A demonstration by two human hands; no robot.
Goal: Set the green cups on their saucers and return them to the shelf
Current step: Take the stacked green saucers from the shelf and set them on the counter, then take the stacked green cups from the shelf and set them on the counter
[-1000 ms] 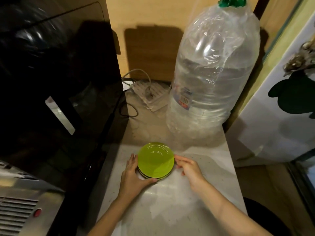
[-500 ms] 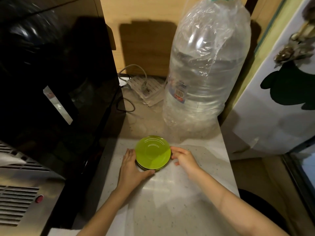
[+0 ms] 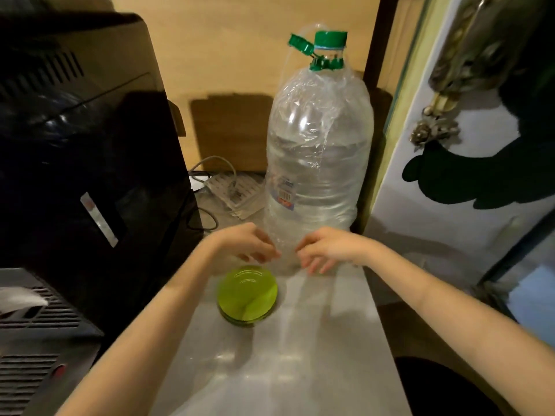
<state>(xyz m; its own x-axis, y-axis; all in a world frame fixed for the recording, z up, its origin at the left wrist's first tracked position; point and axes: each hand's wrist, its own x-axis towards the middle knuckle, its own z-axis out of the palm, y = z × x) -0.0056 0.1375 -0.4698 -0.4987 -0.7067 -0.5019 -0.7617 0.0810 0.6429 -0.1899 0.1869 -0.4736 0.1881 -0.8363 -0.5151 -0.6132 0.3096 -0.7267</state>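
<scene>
A small stack of green saucers (image 3: 247,296) lies on the pale counter (image 3: 300,355), just left of its middle. My left hand (image 3: 247,243) hovers above and behind the stack with loosely curled fingers and holds nothing. Beside it, my right hand (image 3: 329,249) hangs at the same height, fingers apart and pointing down, also holding nothing. Both hands are off the saucers, in front of the base of the big water bottle. No green cup is in view.
A large clear water bottle (image 3: 318,151) with a green cap stands at the back of the counter. A black appliance (image 3: 84,163) fills the left side. A white power strip (image 3: 234,190) with cables lies behind. A white fridge door (image 3: 468,190) borders the right.
Both hands have let go of the saucer stack and risen away from it toward the bottle. The camera has tilted up, so the bottle's cap now shows.
</scene>
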